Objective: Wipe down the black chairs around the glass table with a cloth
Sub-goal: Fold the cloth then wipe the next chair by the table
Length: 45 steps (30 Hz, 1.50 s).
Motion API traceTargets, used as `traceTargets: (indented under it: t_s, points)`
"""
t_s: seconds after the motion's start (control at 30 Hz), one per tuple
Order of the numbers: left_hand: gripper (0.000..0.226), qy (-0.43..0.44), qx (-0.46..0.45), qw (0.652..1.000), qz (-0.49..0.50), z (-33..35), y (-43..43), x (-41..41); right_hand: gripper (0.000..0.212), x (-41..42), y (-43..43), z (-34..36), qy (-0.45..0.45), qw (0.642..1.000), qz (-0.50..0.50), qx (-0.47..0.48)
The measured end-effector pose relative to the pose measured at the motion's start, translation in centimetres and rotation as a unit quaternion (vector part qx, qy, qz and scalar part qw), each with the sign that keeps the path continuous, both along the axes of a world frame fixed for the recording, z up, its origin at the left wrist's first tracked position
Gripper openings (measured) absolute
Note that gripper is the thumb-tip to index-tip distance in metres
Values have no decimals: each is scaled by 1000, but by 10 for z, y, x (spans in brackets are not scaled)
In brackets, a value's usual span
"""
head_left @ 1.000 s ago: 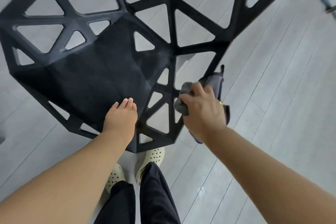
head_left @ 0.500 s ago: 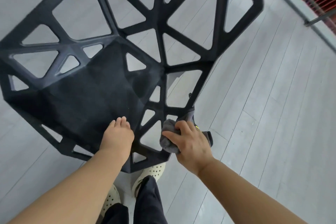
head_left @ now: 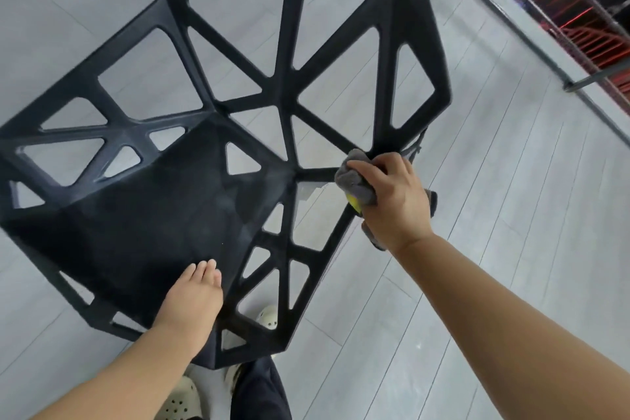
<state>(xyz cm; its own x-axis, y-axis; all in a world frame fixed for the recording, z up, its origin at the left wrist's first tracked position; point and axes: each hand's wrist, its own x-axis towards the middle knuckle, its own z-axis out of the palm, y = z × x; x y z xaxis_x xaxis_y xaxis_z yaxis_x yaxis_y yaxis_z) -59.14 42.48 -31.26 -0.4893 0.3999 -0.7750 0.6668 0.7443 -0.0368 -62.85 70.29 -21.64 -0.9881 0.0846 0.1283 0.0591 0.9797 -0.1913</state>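
Note:
A black chair (head_left: 143, 215) with triangular cut-outs fills the left and middle of the head view, seen from above. My left hand (head_left: 192, 300) rests flat on the front of its seat, fingers straight. My right hand (head_left: 395, 196) grips a bunched grey cloth (head_left: 354, 182) with a yellow patch. It holds the cloth against the chair's right side, where the seat's right bar meets the backrest frame.
Grey plank floor (head_left: 477, 215) spreads to the right of the chair. A dark metal frame with rods (head_left: 531, 31) runs diagonally at the top right, with red shapes behind it. My cream clogs (head_left: 177, 399) and dark trousers are under the chair's front edge.
My right hand has carried the cloth from the chair's front right corner up along the right side toward the backrest. My left hand has stayed on the seat.

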Motion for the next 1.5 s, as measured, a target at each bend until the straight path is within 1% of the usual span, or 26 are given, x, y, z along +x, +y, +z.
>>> traceTargets:
  t_s: [0.07, 0.1, 0.13, 0.17, 0.2, 0.27, 0.3, 0.4, 0.47, 0.57, 0.63, 0.73, 0.83, 0.93, 0.97, 1.03, 1.07, 1.1, 1.13, 1.17, 1.2, 1.23, 1.3, 1.4, 1.47, 1.5]
  points:
    - [67, -62, 23, 992, 112, 16, 5, -7, 37, 1, -6, 20, -4, 992, -21, -121]
    - [54, -103, 63, 970, 211, 26, 12, -15, 40, 4, -11, 31, -22, 976, -57, -211]
    - [37, -144, 132, 933, 302, 39, 20, -25, 43, 7, -17, 42, -43, 946, -101, -305]
    - [28, -170, 221, 882, 380, 53, 29, -34, 44, 9, -23, 50, -60, 909, -139, -389]
    - [29, -195, 310, 815, 449, 68, 40, -42, 43, 10, -27, 55, -73, 872, -170, -453]
    - [46, -213, 462, 670, 540, 101, 61, -58, 36, 8, -35, 62, -94, 810, -209, -540]
    - [51, -211, 512, 612, 565, 115, 70, -64, 33, 5, -39, 64, -102, 787, -221, -567]
    - [70, -236, 558, 505, 614, 130, 91, -70, 23, -6, -46, 72, -113, 755, -247, -597]
    - [85, -215, 553, 476, 649, 130, 98, -72, 17, -13, -46, 76, -120, 748, -265, -596]
    - [87, -203, 550, 480, 653, 125, 102, -76, 15, -22, -40, 78, -152, 718, -286, -616]
    - [83, -203, 536, 501, 649, 118, 102, -77, 27, -25, -35, 79, -179, 668, -297, -659]
    - [97, -140, 486, 526, 684, 112, 99, -83, 44, -31, -31, 80, -186, 589, -313, -722]
    - [95, -91, 469, 491, 728, 119, 94, -88, 48, -36, -28, 80, -177, 548, -321, -752]
    - [84, -42, 523, 502, 688, 121, 90, -87, 51, -40, -26, 76, -193, 552, -325, -743]
    - [84, -58, 540, 504, 672, 123, 91, -89, 52, -41, -26, 75, -197, 555, -320, -742]
    - [89, -172, 549, 477, 664, 123, 96, -94, 49, -45, -28, 75, -197, 569, -302, -739]
    - [89, -241, 548, 435, 672, 123, 101, -97, 45, -48, -31, 75, -197, 591, -293, -725]
    - [83, -297, 540, 381, 689, 122, 104, -100, 39, -53, -33, 75, -197, 642, -277, -687]
    - [71, -326, 524, 337, 711, 121, 107, -102, 34, -59, -34, 75, -195, 718, -251, -619]
    - [58, -325, 509, 320, 730, 120, 108, -105, 34, -67, -33, 76, -188, 797, -215, -533]
    - [48, -300, 499, 318, 748, 118, 109, -107, 38, -75, -32, 80, -168, 862, -169, -447]
    - [44, -254, 493, 327, 765, 116, 108, -110, 39, -86, -28, 86, -128, 909, -117, -380]
    - [46, -131, 483, 343, 795, 110, 102, -118, 28, -114, -20, 109, 13, 958, 7, -286]
    - [62, -4, 442, 360, 822, 102, 98, -132, 18, -165, -1, 143, 211, 961, 144, -104]
    - [66, -2, 414, 378, 828, 91, 103, -144, 26, -206, 7, 159, 229, 959, 166, 24]
    - [65, -15, 403, 380, 832, 87, 108, -151, 36, -222, 8, 162, 184, 968, 156, 66]
